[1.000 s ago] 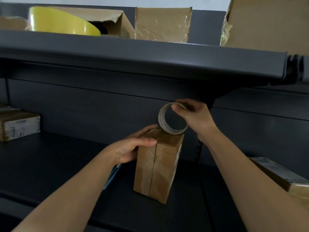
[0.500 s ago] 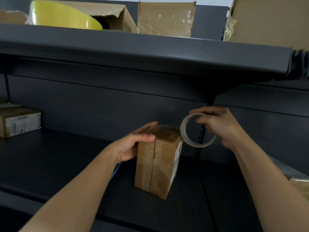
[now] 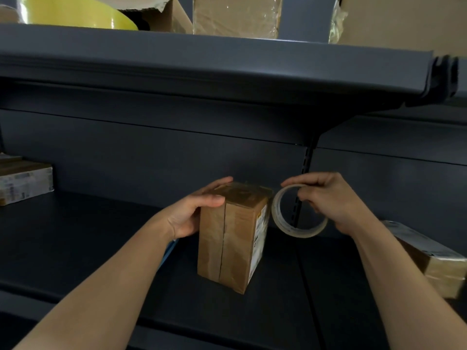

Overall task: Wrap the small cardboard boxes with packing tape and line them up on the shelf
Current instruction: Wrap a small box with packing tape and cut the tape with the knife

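Cardboard box (image 3: 232, 238) gripped by left hand (image 3: 192, 213), right hand (image 3: 331, 203) pinching tape roll (image 3: 300, 232); blue object (image 3: 169, 248) mostly hidden.

A glossy yellow rounded object (image 3: 75, 11) is seen at eleven o'clock, a torn-open brown cardboard carton (image 3: 164, 10) just beside it toward twelve. A dark slotted metal upright (image 3: 306, 157) is found at three o'clock, a thin blue edge (image 3: 169, 248) at seven.

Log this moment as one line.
left hand: holds upright box | right hand: grips tape roll beside box | stage: wrapping
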